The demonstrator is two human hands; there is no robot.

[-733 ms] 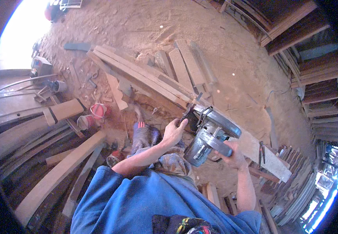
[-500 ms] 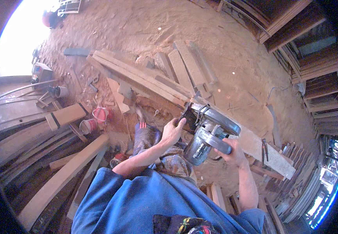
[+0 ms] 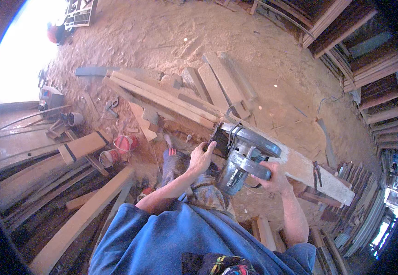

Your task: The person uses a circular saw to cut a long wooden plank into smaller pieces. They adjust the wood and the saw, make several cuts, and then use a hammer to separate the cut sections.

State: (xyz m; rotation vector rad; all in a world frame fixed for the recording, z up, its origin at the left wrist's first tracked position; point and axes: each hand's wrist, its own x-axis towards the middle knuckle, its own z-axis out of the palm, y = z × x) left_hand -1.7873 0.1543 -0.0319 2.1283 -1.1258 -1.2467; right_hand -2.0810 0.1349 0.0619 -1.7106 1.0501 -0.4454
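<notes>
A circular saw (image 3: 254, 140) with a silver guard and a motor housing rests on a long wooden beam (image 3: 295, 167) that slants from upper left to lower right. My right hand (image 3: 274, 178) is closed around its rear handle. At the saw's front, my left hand (image 3: 201, 156) is curled on the dark edge of its base, thumb up; some of its fingertips are hidden. To the left of the saw, long wooden strips (image 3: 162, 94) run side by side along the same line. A dark clamp-like metal piece (image 3: 317, 176) sits across the beam's pale right part.
Short timber blocks (image 3: 215, 82) lie beyond the beam on sawdust-covered ground. Red-and-white buckets (image 3: 124, 143) stand at the left, near a thick plank (image 3: 86, 145) and a pile of long boards (image 3: 38, 183). Stacked slats (image 3: 357, 201) lie at right, below wooden shelving (image 3: 378, 87).
The whole view has shifted slightly. Both hands keep their hold on the saw, which stays at nearly the same spot on the beam.
</notes>
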